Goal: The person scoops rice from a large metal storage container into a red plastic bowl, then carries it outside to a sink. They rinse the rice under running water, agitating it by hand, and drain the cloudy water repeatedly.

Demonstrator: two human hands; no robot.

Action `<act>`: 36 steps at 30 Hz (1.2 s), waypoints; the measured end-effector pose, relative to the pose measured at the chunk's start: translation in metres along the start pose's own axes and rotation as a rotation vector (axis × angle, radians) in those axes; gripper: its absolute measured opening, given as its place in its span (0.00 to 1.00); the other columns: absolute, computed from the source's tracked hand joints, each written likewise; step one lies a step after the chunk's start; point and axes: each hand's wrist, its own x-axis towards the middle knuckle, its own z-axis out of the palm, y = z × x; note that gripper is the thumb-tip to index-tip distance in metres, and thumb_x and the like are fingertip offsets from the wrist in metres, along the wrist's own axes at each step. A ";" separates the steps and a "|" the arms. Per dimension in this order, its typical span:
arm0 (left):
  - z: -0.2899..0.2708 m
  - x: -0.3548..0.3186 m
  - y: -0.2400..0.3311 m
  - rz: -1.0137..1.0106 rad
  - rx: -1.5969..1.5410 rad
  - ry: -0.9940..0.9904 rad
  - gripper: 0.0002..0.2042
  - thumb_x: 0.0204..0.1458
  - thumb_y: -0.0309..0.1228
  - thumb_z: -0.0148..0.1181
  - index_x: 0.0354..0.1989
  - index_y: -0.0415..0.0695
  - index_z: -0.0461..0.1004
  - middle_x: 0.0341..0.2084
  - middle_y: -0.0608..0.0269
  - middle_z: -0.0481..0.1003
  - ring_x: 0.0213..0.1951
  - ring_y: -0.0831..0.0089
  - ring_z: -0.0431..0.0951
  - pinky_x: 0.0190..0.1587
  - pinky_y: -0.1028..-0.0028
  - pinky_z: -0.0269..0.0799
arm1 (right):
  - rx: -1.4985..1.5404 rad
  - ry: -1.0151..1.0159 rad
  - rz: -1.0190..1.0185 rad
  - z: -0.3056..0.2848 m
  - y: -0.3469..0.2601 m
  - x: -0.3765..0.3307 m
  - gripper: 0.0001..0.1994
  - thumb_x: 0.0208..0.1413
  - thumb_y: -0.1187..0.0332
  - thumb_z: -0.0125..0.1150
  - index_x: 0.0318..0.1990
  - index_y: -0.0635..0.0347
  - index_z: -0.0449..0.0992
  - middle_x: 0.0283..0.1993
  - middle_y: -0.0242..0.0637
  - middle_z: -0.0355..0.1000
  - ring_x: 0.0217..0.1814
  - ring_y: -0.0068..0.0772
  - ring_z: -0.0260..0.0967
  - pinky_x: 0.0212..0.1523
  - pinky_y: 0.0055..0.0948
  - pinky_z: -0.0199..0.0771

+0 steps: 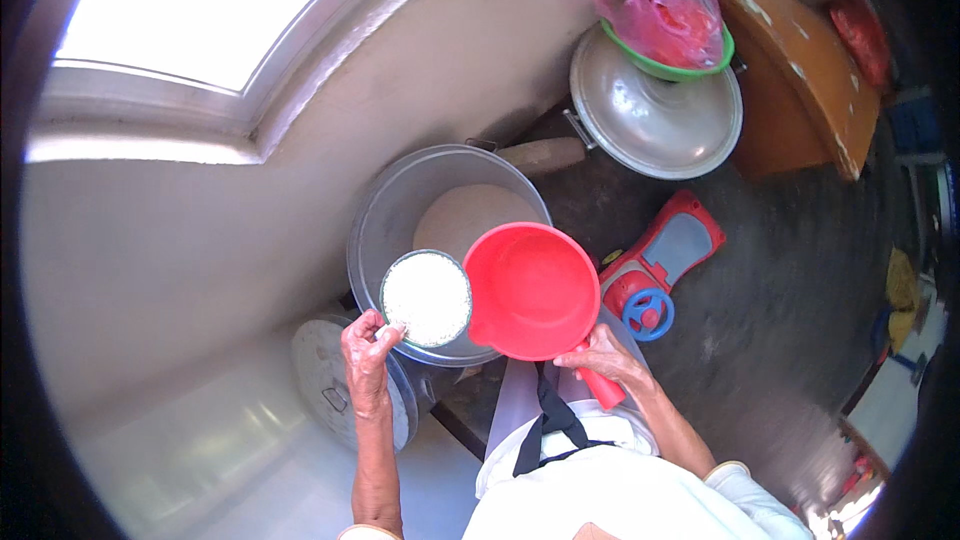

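Note:
My left hand [367, 355] pinches the rim of a round cup [430, 297] with a dark green edge, filled to the top with white grains that look like rice. The cup is held over the near side of a large metal pot [372, 225]. Deep in that pot lies a pale heap of grain [470, 215]. My right hand [608, 358] is wrapped around the handle of a red plastic dipper [535, 285], which looks empty. The dipper hangs over the pot's right rim, close beside the cup.
A round metal lid [318, 390] leans beside the pot near the wall. At the back stands a lidded metal pan [650, 130], topped by a green basin [655, 68] and a pink plastic bag [670, 20]. To the right are a red ride-on toy [680, 240] and brown wooden furniture [770, 50].

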 end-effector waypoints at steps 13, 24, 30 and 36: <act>0.046 0.000 0.037 0.136 0.460 -0.137 0.13 0.35 0.29 0.65 0.16 0.40 0.63 0.13 0.72 0.62 0.20 0.83 0.59 0.24 0.79 0.54 | 0.132 -0.050 -0.004 -0.013 0.008 0.005 0.13 0.43 0.72 0.64 0.37 0.68 0.73 0.23 0.34 0.70 0.16 0.22 0.67 0.16 0.22 0.70; 0.067 0.012 0.052 0.626 1.079 -0.373 0.21 0.32 0.42 0.72 0.16 0.37 0.68 0.08 0.55 0.67 0.14 0.64 0.70 0.21 0.69 0.67 | 0.032 0.039 0.006 -0.008 0.008 0.009 0.11 0.37 0.74 0.59 0.31 0.71 0.73 0.18 0.39 0.69 0.15 0.29 0.69 0.16 0.30 0.70; 0.085 0.012 0.085 0.667 1.302 -0.557 0.18 0.37 0.39 0.70 0.16 0.39 0.69 0.10 0.53 0.68 0.15 0.54 0.70 0.22 0.64 0.67 | -0.006 0.053 0.023 -0.007 0.001 0.005 0.11 0.38 0.73 0.59 0.31 0.71 0.73 0.18 0.40 0.69 0.15 0.30 0.69 0.16 0.32 0.69; 0.104 0.006 0.093 0.751 1.399 -0.756 0.19 0.43 0.41 0.67 0.19 0.39 0.65 0.09 0.53 0.67 0.16 0.53 0.72 0.21 0.62 0.67 | 0.002 0.026 -0.043 -0.009 0.001 0.002 0.10 0.38 0.73 0.58 0.29 0.71 0.72 0.17 0.40 0.68 0.15 0.30 0.69 0.16 0.32 0.69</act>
